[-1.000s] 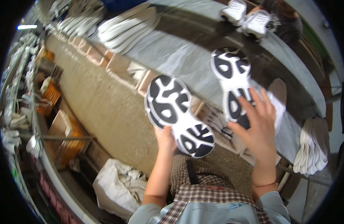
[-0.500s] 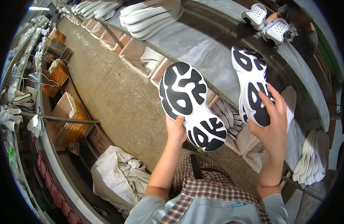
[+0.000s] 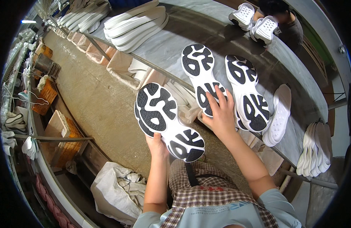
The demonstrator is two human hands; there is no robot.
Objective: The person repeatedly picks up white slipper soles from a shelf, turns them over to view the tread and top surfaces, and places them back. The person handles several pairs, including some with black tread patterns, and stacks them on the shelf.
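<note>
My left hand (image 3: 157,146) grips white shoe soles (image 3: 150,110) with black tread; a second edge shows beneath the top one, so more than one is likely stacked there. At the table's near edge my right hand (image 3: 221,117) is closed over the heel of a similar shoe sole (image 3: 198,62), fingers on its tread and thumb at its side. Just right of that hand, more black-and-white soles (image 3: 242,72) lie tread up on the table, overlapping. Beside them rests an all-white sole (image 3: 280,110) with its inner side up.
The grey table (image 3: 206,19) bears stacked white soles (image 3: 135,24) at far left and a row of standing soles (image 3: 316,148) at right. Across it a person handles white soles (image 3: 265,28). Cloth-lined bins (image 3: 120,68) line the table's edge. A white sack (image 3: 110,186) and orange baskets (image 3: 70,129) stand left.
My right hand has shifted left, bringing a sole away from the ones on the right. My left hand with its soles sits lower and further left. The view has turned somewhat.
</note>
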